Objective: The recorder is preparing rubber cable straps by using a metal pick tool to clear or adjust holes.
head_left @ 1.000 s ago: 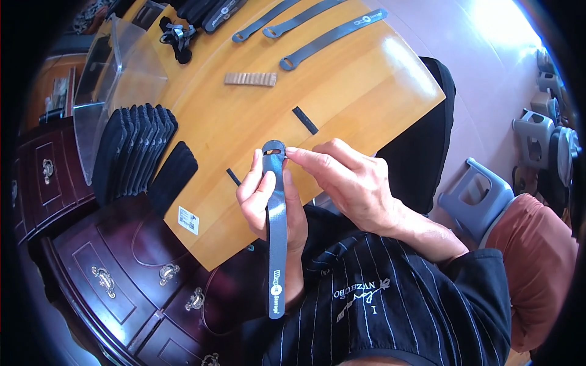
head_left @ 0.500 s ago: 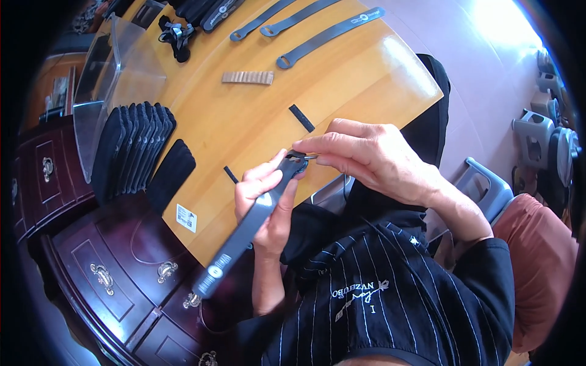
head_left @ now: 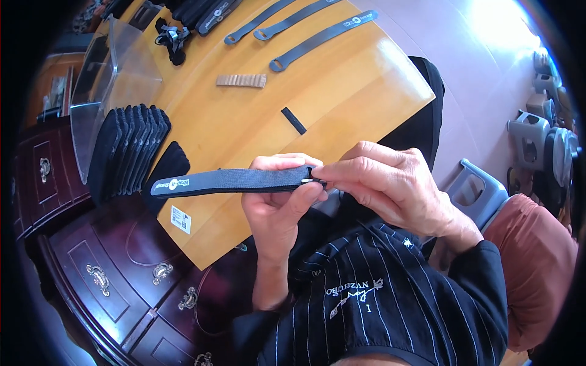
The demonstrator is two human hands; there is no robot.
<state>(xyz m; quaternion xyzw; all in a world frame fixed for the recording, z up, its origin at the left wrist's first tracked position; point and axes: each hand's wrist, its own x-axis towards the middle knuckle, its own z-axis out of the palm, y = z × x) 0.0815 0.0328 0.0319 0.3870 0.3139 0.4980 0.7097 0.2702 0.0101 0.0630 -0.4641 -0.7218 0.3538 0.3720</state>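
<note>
A grey hook-and-loop strap (head_left: pixel 232 181) with a light printed mark at its far left end lies nearly level across my left hand (head_left: pixel 271 210). The fingers of that hand are closed around it close to its right end. At this end my right hand (head_left: pixel 397 189) pinches a thin, shiny metal piece (head_left: pixel 307 180) against a dark loop; the fingertips hide most of it. Both hands are held up over the near edge of the table. A short black strip (head_left: pixel 293 121) lies on the wood beyond them.
Several grey straps (head_left: pixel 323 41) with slotted round ends lie across the wooden table (head_left: pixel 201 134). Nearer is a ridged brown strip (head_left: pixel 241 80). Black folded straps (head_left: pixel 131 146) stand in a row at left, beside a clear plastic panel (head_left: pixel 91 122). Dark drawers (head_left: pixel 110 244) flank the table.
The strap has swung from a steep slant to nearly level, its printed end now up and to the left. My right hand has turned and moved lower, staying at the strap's end.
</note>
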